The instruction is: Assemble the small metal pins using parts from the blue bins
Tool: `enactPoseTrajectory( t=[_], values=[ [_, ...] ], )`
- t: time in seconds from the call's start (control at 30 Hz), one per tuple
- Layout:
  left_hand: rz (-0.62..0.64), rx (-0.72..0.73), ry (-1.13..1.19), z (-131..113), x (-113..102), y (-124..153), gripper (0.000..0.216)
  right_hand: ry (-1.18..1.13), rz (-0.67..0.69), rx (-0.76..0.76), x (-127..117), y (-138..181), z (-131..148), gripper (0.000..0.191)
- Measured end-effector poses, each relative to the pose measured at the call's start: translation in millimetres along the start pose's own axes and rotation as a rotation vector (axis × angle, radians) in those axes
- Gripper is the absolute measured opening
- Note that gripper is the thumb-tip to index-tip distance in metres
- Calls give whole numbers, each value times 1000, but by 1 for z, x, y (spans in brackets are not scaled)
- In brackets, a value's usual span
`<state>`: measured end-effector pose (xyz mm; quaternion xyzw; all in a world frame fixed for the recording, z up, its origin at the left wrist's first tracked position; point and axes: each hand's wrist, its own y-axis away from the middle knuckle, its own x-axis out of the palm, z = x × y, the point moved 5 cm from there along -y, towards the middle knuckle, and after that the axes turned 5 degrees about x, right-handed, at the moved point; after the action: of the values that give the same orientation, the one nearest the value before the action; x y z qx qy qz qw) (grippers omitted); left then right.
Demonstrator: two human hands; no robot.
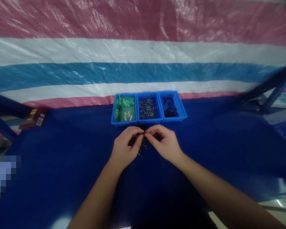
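My left hand (127, 144) and my right hand (165, 141) meet fingertip to fingertip just in front of the blue bins. Both are closed in a pinch, with thumb and forefinger pressed on a tiny dark piece that is too small to name. Beneath the hands, several thin brass-coloured pins (140, 153) lie on the dark blue tabletop (85, 159), partly hidden by my fingers. Directly beyond, the middle blue bin (149, 121) holds many similar slim metal pins (147, 108).
The left blue bin (112, 117) contains green bags and small pale pieces (128, 116). In the right bin (181, 106) lie dark parts (169, 108). A dark red box (35, 117) sits at the far left. Behind hangs a striped plastic sheet (143, 52), between blue frame posts (271, 82).
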<state>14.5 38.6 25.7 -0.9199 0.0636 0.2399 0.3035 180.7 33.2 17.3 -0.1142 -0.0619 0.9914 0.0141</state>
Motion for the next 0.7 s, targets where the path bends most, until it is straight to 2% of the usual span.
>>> enactPoseTrajectory(
  t=[0.37, 0.57, 0.7],
  values=[
    [-4, -16, -18, 4, 0, 3, 15, 29, 17, 2, 1, 0, 1, 8],
    [-50, -4, -10, 2, -1, 0, 16, 33, 23, 20, 0, -1, -1, 11],
    [-12, -10, -24, 4, 1, 0, 12, 33, 32, 22, 1, -2, 0, 11]
  ],
)
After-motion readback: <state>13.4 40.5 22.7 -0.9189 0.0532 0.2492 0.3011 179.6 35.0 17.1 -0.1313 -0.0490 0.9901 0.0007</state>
